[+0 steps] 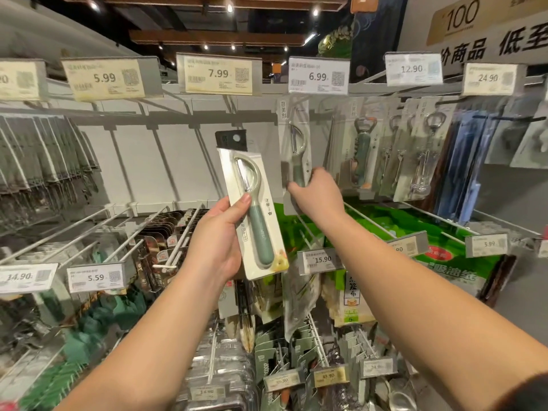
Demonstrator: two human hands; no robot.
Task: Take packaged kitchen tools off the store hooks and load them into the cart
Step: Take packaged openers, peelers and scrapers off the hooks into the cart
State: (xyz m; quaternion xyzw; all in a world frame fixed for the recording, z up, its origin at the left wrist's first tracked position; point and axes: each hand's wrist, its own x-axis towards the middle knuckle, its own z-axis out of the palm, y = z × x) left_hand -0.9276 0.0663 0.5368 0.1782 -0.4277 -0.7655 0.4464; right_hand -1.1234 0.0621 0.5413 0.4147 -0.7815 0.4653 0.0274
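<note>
Both forearms reach up from the bottom edge toward the hook wall. Left hand [221, 238] grasps a carded peeler [255, 209] by its lower half, thumb pressed on the green handle, pack upright and tilted, clear of the hooks. Right hand [314, 195] is up at the next hanging peeler pack [294, 143], fingers curled round its lower end, under the 6.99 price tag [318, 75]. Bottle-opener packs [363, 152] hang just right of it

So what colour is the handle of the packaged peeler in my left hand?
Muted green handle on the peeler, seen in the head view, held by the left hand.
</note>
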